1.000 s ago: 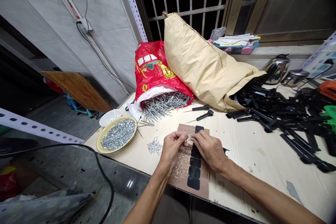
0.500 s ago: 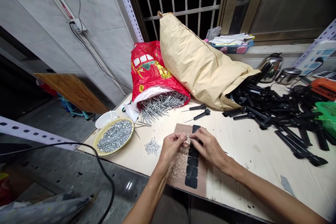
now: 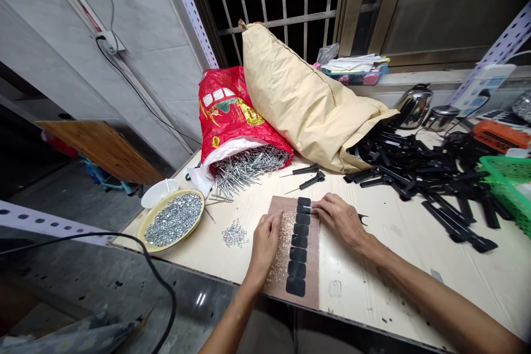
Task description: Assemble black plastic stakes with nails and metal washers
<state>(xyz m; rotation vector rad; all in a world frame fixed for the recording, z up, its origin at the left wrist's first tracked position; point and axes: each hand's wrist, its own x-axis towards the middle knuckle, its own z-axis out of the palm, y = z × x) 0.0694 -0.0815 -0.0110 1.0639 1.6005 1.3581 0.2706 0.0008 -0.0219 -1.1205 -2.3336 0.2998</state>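
Note:
My left hand (image 3: 266, 238) is closed, thumb against the curled fingers, at the left edge of a brown board (image 3: 312, 287). Whatever it may hold is hidden. Beside it, many tiny pale tan pieces (image 3: 284, 249) are scattered over the board. A column of black rounded-square pads (image 3: 296, 269) runs along the same board. My right hand (image 3: 342, 221) pinches at the board's far right edge, its fingertips by the upper pads. Something thin and light shows at those fingertips, too small to name. Left of my left hand lies a small heap of shiny metal washer-like pieces (image 3: 235, 233).
A yellow bowl (image 3: 143, 235) holds more metal pieces, with a white bowl (image 3: 153, 193) behind. Nails (image 3: 244, 168) spill from a red bag (image 3: 232, 105). Black plastic handle-like parts (image 3: 415, 168) spread from a tan paper sack (image 3: 307, 99). A green basket (image 3: 504, 199) stands right.
My hands, together over the pads before, have come apart. The right one moved to the board's right edge, the left one back to its left edge. The camera view has turned slightly right.

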